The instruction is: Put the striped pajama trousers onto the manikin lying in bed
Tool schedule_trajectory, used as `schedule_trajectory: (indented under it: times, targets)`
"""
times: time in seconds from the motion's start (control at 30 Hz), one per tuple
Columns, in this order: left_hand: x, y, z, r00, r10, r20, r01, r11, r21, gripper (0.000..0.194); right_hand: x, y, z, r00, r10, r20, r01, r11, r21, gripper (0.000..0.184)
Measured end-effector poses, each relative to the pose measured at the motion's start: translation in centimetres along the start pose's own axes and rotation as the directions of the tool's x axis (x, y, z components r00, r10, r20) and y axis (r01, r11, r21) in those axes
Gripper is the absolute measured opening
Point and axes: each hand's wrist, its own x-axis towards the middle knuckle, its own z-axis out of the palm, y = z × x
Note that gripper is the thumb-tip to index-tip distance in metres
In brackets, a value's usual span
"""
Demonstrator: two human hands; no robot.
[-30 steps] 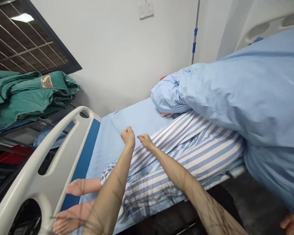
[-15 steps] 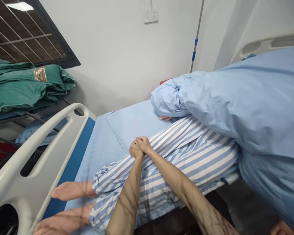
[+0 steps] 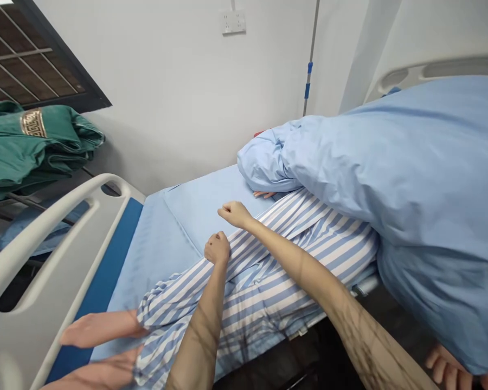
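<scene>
Close in at the foot of a hospital bed, the left hand (image 3: 217, 248) and right hand (image 3: 235, 214) sit apart at the centre of the view, both curled into fists and clamped on nothing. The left is over the blue-and-white striped pyjamas (image 3: 268, 287), the right just beyond it near their upper edge; whether either presses down cannot be told. Those pyjamas clothe a lying figure, person or manikin I cannot tell, whose bare feet (image 3: 97, 329) lie at 7 o'clock just inside the white plastic footboard (image 3: 52, 271). The figure looks heavy and limp, and the soft cotton may slide on the smooth blue sheet (image 3: 158, 244), so a hold under the hip or thigh, bearing on the body, seems surer than pinching cloth. Its upper part runs toward 2 o'clock beneath a bulky, soft, pale blue duvet (image 3: 390, 173), with pale fingers (image 3: 264, 194) showing at its edge near 12 o'clock. At 4 o'clock, another hand (image 3: 443, 365) shows beside the duvet's hanging edge, its owner out of view. Farther off, folded green cloth (image 3: 28, 146) lies at 10 o'clock, a wall socket (image 3: 233, 22) sits at 12 o'clock, and a pole with blue bands (image 3: 309, 70) stands near 1 o'clock, before the headboard (image 3: 431, 70) at 2 o'clock.
</scene>
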Motion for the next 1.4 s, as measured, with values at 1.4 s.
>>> schedule_trajectory:
  times: [1.4]
  targets:
    - [-1.9,4.2,4.2,0.943,0.328,0.061,-0.329,0.944,0.023,0.027,-0.5,2.1,-1.3,0.998,0.059,0.018,-0.06,0.996,0.062,0.038]
